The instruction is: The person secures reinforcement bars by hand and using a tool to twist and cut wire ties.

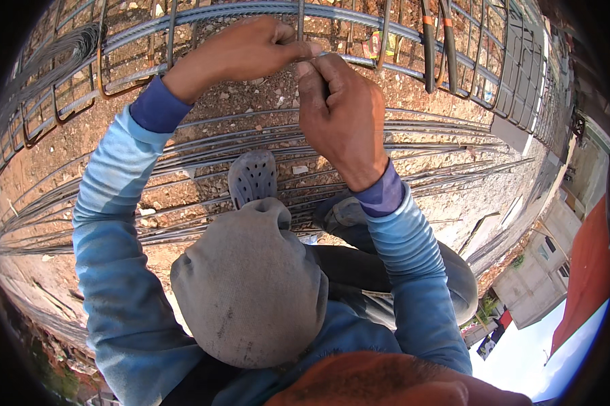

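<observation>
Ground: loose rods [447, 127] strewn across dirt [227, 101], pale stones [300, 170] scattered about.
Litter: red-and-yellow wrapper [372, 47] on the dirt.
Lower right: grey building [533, 287], bright sky [521, 348] beside it.

Outdoor building site: rebar cage [210, 13], loose steel rods [203, 157], coiled wire [75, 46], stony bare earth [230, 98].

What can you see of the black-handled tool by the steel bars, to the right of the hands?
The tool shows two slim black handles, rubber- or plastic-looking, each with an orange band. They lie side by side, slightly apart, free ends pointing toward the person. The picture's upper edge cuts off the head, so its type can't be told. The handles cross over the steel bars, seemingly resting on them. The right hand, the nearer one, doesn't touch the visible part.
</observation>
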Demonstrator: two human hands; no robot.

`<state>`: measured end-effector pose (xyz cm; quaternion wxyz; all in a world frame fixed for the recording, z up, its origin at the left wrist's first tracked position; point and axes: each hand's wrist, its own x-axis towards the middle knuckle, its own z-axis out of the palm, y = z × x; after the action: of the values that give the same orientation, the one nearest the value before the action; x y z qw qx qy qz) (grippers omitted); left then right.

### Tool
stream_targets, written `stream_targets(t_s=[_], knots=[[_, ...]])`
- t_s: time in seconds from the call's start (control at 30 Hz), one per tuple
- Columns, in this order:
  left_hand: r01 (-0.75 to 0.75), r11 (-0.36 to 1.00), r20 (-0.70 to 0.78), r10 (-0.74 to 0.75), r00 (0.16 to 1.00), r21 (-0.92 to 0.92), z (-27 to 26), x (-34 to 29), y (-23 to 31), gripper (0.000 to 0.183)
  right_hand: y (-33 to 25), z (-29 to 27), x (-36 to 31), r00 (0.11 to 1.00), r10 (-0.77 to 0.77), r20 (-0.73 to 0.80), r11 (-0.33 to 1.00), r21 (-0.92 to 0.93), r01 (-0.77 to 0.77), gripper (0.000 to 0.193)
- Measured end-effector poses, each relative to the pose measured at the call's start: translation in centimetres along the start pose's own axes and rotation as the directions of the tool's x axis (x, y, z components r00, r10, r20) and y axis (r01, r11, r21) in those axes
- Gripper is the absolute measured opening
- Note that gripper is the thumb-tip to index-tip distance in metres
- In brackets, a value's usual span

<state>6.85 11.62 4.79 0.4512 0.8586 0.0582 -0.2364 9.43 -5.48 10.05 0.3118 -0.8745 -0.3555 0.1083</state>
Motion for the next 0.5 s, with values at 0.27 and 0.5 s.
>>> stream_targets(t_s=[0.27, 0.5], knots=[[-0.038, 0.992, -0.234, 0.065, 0.97, 0.118, 0.4, -0.8, 1.9, 0.055, 1.1, 0.5, -2.6, 0.967, 0.04, 0.251, 0.996, 0.069, -0.059, 0.024], [-0.277, 0.784, -0.761, 0.613, 0.21, 0.555, 5.1, -3.3, 0.3, 0.042, 8.8, -8.3, 4.0, 0.974, -0.122, -0.192, 0.832, -0.555, -0.005, 0.053]])
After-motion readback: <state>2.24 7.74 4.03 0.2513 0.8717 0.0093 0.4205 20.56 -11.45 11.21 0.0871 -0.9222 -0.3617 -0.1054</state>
